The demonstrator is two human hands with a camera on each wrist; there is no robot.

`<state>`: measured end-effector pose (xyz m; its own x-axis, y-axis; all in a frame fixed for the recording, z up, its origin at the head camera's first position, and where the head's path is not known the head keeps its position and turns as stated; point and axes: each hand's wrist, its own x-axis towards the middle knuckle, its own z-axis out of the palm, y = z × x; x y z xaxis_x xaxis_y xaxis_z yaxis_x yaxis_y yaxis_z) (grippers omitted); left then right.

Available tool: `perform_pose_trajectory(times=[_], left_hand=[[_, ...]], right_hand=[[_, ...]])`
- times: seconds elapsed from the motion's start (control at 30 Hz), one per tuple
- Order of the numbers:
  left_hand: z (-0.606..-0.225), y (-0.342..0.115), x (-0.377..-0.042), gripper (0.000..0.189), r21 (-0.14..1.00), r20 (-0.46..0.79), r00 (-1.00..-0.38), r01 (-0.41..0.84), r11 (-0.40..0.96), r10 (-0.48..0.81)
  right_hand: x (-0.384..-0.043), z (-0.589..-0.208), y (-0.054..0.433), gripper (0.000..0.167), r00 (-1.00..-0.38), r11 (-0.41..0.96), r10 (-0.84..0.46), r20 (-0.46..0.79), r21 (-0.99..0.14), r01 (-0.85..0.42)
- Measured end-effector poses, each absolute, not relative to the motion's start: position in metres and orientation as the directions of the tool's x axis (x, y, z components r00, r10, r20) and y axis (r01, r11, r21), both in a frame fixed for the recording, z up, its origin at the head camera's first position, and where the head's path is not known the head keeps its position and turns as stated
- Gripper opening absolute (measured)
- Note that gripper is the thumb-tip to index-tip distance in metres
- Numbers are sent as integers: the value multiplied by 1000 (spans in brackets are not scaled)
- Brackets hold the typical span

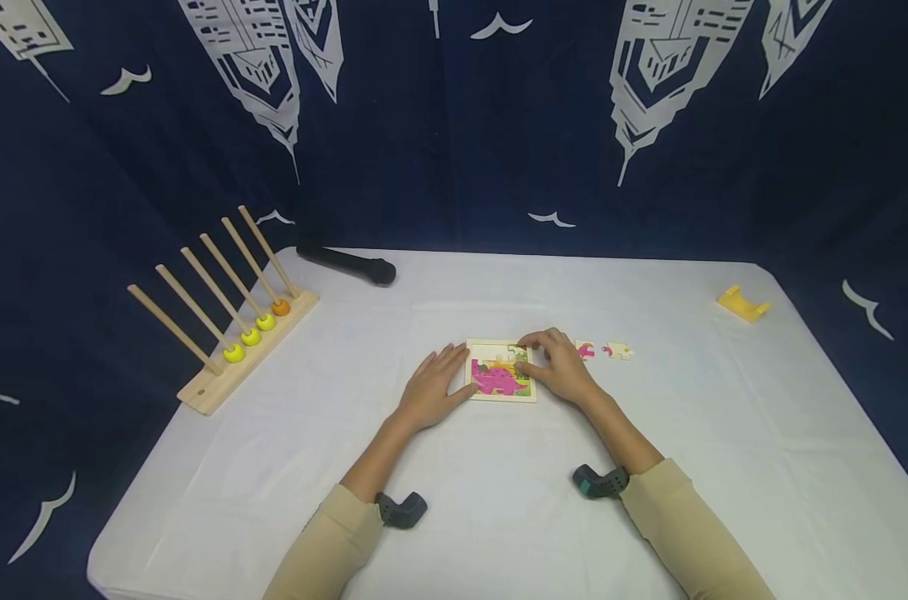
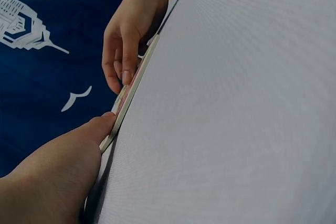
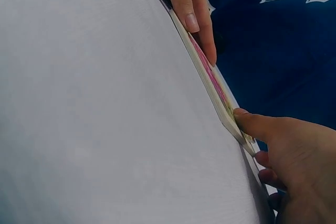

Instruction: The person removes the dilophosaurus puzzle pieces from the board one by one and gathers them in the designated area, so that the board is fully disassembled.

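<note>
Head view, curtain: dark blue cloth printed with white buildings and birds, hanging behind the desk and at both sides.
Desk: covered in white cloth, its far corners rounded.
Peg stand: pale wood with six slanting pegs, at the desk's left edge; the middle four carry one bead each.
Black microphone: lying at the far left edge, beyond the stand.
Left hand: spread, fingers fairly straight along the puzzle tray's left side; the right wrist view shows its thumb on the rim.
Right hand: thumb and forefinger bent over the tray's right side; I cannot tell whether they pinch a piece.
Puzzle tray: flat on the desk between both hands, holding a pink dinosaur picture with yellow and green parts; its upper left is pale. Both wrist views show it nearly edge-on, revealing the frame's thickness.
Yellow bracket: far right of the desk, seen whole only from the head.
Loose pieces: two, pink and cream, just right of the right hand in the head view.
Beads: three yellow, one orange.
</note>
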<state>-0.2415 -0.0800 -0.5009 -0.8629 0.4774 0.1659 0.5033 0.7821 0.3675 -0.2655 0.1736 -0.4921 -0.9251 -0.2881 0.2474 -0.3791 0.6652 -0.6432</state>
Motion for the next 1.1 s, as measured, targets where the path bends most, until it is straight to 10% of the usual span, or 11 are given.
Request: perform_pose_trajectory(times=[1.1], left_hand=[[-501, -81, -242, 66, 378, 173, -861, 507, 774, 479]], right_hand=[[-265, -493, 170, 36, -897, 554, -233, 375, -707, -439]])
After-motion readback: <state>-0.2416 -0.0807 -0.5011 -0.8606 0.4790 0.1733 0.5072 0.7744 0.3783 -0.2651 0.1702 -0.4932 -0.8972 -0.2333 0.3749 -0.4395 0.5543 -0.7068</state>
